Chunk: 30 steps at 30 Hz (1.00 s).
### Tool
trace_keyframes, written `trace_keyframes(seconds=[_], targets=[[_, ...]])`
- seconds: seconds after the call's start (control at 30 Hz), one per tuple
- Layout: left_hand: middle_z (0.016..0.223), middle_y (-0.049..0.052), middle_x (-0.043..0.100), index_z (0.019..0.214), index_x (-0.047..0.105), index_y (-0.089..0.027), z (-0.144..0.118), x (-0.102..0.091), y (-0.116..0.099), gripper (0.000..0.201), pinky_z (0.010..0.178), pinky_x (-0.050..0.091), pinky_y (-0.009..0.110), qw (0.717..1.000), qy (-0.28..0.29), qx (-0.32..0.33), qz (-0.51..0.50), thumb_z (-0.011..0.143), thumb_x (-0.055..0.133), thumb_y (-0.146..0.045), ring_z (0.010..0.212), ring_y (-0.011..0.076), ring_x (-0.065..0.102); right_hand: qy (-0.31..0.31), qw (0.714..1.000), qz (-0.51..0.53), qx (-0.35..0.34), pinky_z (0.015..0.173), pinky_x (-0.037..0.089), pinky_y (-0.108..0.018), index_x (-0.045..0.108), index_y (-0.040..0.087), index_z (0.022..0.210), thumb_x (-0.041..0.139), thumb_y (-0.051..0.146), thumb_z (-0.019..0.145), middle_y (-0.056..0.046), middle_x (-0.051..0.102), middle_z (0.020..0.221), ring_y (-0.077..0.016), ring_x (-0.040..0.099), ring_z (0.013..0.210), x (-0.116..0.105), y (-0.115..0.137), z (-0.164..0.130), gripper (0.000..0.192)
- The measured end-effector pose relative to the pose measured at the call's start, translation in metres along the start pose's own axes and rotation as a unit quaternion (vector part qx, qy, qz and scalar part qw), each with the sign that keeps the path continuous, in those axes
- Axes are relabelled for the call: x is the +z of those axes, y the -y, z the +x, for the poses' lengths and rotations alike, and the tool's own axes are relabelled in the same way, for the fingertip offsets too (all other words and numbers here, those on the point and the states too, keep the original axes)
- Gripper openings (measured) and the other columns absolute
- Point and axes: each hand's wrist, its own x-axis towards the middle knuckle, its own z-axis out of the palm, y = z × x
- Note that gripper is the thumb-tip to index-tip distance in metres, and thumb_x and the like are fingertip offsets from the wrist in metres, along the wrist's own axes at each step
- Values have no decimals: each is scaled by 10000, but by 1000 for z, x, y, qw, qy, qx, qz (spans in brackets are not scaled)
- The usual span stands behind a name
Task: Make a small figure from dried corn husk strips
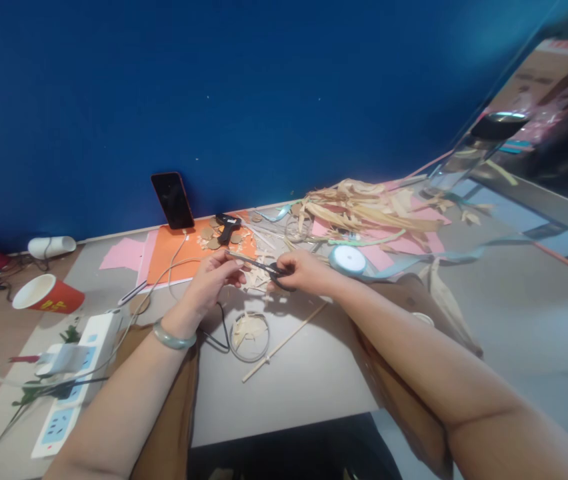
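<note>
The right hand (300, 271) grips the scissors (264, 266). The left hand (213, 277), at nine o'clock, pinches a thin strip (238, 256) by the blades. It looks like cutting time; the strip needs holding steady.

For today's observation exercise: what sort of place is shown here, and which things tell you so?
Probably a home craft table. A glue gun lies on orange paper, dried husks are heaped beside a ribbon roll, and the right hand holds scissors.
</note>
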Motion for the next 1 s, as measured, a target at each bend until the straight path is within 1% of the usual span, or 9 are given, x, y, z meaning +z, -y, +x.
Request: trace_keyframes(seconds=[0.13,0.33,0.6,0.83,0.9,1.0], targets=[[749,30,691,779,645,-147,1,-2,2,148,557,457,239,1000,5,2,0,711,672,-275,555,100,590,3,1000,-5,10,492,265,-217,428,170,499,696,356,589,67,402,465,-63,353,491,-1,2,0,338],[742,37,691,773,643,-138,1,-1,2,169,549,455,243,1000,17,-8,-6,694,697,-278,547,104,593,4,1000,-22,-3,503,262,-218,416,173,508,698,374,579,64,395,481,-68,356,512,0,-1,0,353],[746,46,696,780,651,-134,0,0,2,175,551,459,246,1000,19,-14,0,690,701,-276,546,104,590,-4,1000,-17,-3,497,247,-217,410,174,503,694,372,576,70,366,483,-66,336,511,0,-3,0,354],[735,43,695,774,648,-144,1,0,3,199,546,465,241,1000,18,-24,4,680,720,-304,548,112,602,6,1000,-18,-8,494,236,-224,405,176,490,690,405,595,68,361,469,-65,326,497,1,-5,1,381],[712,38,686,746,638,-144,1,0,2,206,538,465,236,999,18,-29,14,679,725,-318,545,113,604,-8,1000,-14,-14,496,234,-225,400,178,495,705,430,586,68,350,478,-66,316,503,1,-5,2,406],[706,38,685,699,620,-148,0,3,-1,223,521,460,228,999,13,-28,42,674,731,-339,542,113,604,-75,997,11,-16,496,231,-228,387,180,503,721,461,574,65,335,499,-67,297,515,1,-5,4,443]])
